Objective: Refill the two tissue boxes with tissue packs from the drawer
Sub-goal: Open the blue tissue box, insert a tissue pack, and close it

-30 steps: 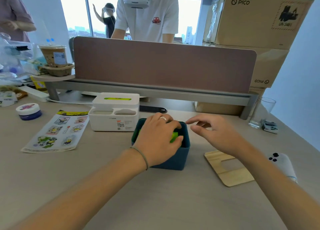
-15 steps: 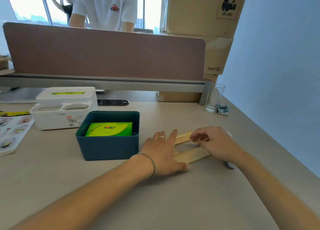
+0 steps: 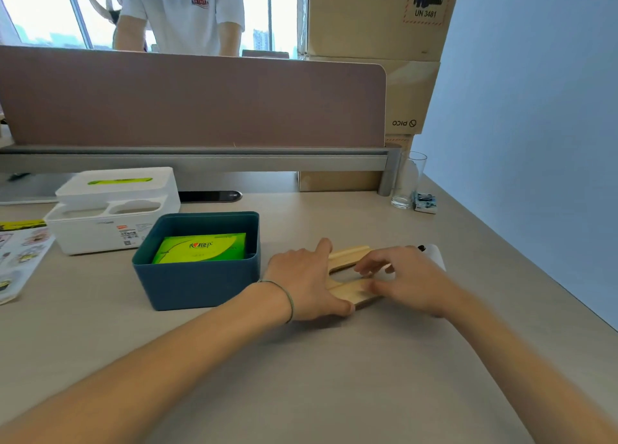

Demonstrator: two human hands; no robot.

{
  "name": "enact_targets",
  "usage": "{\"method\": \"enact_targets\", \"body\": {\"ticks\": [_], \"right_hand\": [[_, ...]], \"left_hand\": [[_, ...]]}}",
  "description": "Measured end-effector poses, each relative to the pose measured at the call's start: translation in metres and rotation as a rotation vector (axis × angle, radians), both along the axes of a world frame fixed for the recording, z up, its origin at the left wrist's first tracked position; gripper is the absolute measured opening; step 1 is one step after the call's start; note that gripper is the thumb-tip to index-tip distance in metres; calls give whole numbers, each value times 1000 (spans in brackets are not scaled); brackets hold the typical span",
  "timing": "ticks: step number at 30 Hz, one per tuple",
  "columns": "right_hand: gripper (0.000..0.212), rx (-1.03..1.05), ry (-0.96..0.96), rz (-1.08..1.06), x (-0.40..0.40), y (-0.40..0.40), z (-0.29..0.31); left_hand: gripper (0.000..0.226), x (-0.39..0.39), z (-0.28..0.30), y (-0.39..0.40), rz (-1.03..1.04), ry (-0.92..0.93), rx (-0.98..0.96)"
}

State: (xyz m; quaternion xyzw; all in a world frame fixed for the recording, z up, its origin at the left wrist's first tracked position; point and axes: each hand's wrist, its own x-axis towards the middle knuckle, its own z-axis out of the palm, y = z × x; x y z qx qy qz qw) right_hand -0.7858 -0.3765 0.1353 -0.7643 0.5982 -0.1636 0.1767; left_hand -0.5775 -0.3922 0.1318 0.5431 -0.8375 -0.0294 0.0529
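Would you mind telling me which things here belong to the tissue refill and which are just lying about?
Job: blue box, green tissue pack, wooden lid, white box.
Lying about: glass, sticker sheet, cardboard boxes.

Bare desk spreads from 5 to 8 o'clock of the blue box. At its 10 o'clock the white tissue box crowds close; at 3 both hands sit on the wooden lid. The partition walls off 12 (a glass guards its right end).
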Motion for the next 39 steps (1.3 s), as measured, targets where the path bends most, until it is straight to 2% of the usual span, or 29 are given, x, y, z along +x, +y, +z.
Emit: {"method": "enact_targets", "body": {"ticks": [5, 8, 12, 16, 18, 21, 25, 32, 39], "right_hand": [[17, -55, -162, 9, -3, 0, 12], [29, -87, -183, 9, -1, -2, 18], [59, -122, -124, 50, 3, -7, 20], [67, -95, -43, 87, 19, -14, 26], [67, -76, -14, 132, 28, -18, 30], [54, -60, 43, 201, 43, -26, 37], [58, -5, 122, 297, 75, -34, 50], [68, -12, 37, 338, 133, -42, 75], [77, 43, 51, 366, 162, -62, 66]], "left_hand": [[80, -3, 37, 3, -52, 16, -87], [73, 1, 56, 5, -96, 11, -129], [69, 23, 81, 2, -170, -7, -207], [68, 57, 105, -8, -208, -5, -247], [67, 77, 112, -12, -217, -6, -251], [67, 109, 118, -13, -200, -27, -249], [69, 150, 121, -14, -162, 26, -175], [68, 220, 104, -20, -87, 232, 63], [76, 254, 86, -28, -85, 317, 160]]}}
